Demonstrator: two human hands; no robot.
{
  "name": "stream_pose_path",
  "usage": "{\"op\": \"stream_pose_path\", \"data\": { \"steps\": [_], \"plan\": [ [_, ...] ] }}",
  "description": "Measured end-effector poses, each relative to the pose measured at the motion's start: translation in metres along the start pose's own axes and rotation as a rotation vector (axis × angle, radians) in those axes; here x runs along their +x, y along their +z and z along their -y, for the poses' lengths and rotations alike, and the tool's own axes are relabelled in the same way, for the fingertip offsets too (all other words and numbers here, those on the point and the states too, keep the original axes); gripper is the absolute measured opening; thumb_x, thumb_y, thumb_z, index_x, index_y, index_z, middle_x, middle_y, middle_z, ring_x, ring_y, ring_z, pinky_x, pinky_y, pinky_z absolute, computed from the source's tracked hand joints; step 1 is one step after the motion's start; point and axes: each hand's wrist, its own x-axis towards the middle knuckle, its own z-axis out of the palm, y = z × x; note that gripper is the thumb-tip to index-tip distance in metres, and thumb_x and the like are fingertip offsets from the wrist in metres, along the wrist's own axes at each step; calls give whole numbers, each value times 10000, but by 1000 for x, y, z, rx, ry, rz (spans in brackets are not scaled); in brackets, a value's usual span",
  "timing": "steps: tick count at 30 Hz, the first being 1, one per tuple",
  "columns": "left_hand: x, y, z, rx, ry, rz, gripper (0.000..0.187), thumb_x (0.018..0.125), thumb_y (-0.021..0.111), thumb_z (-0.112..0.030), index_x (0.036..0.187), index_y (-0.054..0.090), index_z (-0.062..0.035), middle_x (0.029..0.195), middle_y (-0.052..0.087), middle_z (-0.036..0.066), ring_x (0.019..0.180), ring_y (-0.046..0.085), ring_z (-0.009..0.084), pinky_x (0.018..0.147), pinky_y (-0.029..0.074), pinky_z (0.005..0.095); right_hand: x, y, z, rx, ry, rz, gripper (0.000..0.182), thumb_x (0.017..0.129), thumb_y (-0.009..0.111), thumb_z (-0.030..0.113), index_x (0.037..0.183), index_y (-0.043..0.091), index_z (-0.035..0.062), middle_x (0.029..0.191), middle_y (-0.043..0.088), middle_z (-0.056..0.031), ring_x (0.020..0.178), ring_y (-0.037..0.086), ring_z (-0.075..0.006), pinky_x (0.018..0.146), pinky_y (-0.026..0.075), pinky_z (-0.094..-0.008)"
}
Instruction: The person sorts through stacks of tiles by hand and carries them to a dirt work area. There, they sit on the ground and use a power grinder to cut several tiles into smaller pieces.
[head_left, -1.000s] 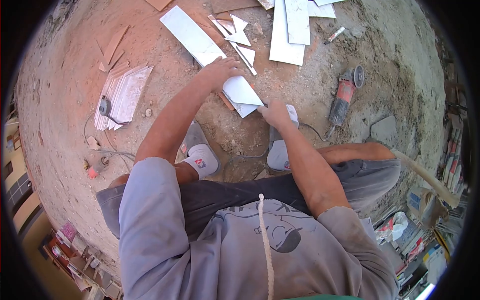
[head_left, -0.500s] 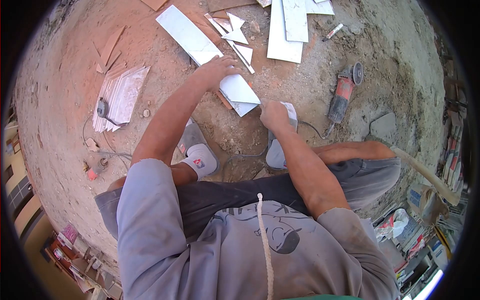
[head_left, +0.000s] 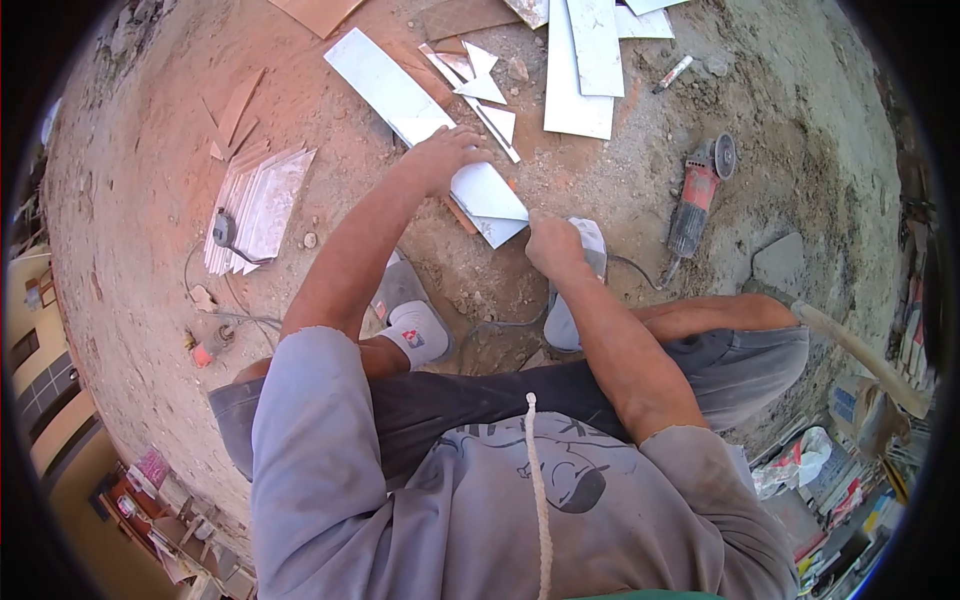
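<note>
A long white tile strip (head_left: 375,75) lies slantwise on the ground in front of me, with a shorter white tile piece (head_left: 488,192) on top of its near end. My left hand (head_left: 445,160) lies across the tiles, its fingers curled over the piece and gripping it. At the pointed near corner of that piece is my right hand (head_left: 556,246), its fingers closed in a pinch. The fingertips are partly hidden, but they appear to hold the corner. Part of the lower tile shows beneath this corner.
An angle grinder (head_left: 695,195) with its cord lies to the right, near a marker (head_left: 673,74). Triangular tile offcuts (head_left: 482,88) and larger white tiles (head_left: 580,75) lie ahead. Leftward are stacked tiles (head_left: 270,195) with a tape measure (head_left: 223,230). My shoes (head_left: 415,310) flank the work.
The whole view has shifted slightly, so everything sits a little lower and further right. Both hands keep nearly the same place on the tile.
</note>
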Motion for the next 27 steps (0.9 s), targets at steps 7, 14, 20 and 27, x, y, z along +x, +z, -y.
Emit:
{"op": "stream_pose_path", "data": {
  "steps": [7, 14, 20, 27],
  "plan": [
    [-3, -9, -4, -21, -8, 25, 849, 647, 744, 58, 1396, 483, -243, 1500, 397, 47, 1432, 312, 273, 1202, 263, 409, 14, 8, -15, 661, 193, 73, 281, 847, 519, 44, 1081, 648, -42, 968, 706, -191, 865, 707, -294, 769, 572, -382],
    [-3, -5, -1, -52, 26, -23, 851, 640, 739, 72, 1392, 498, -247, 1494, 400, 52, 1423, 315, 319, 1194, 294, 413, 11, 17, -19, 1333, 346, 180, 329, 847, 652, 62, 1151, 640, -64, 973, 702, -131, 800, 702, -171, 674, 589, -271],
    [-4, -11, -7, -75, -28, 27, 812, 688, 738, 63, 1389, 499, -269, 1491, 406, 40, 1451, 286, 254, 1220, 239, 411, 5, 26, -9, 1448, 388, 122, 359, 881, 668, 93, 1190, 603, -78, 960, 696, -137, 780, 702, -165, 651, 586, -260],
    [-2, -5, -2, -90, 14, -6, 879, 611, 752, 93, 1384, 516, -251, 1499, 397, 48, 1430, 299, 319, 1214, 272, 406, 6, 38, -8, 1403, 395, 75, 368, 882, 689, 129, 1166, 605, -89, 963, 695, -146, 743, 697, -163, 620, 587, -266]
  ]
}}
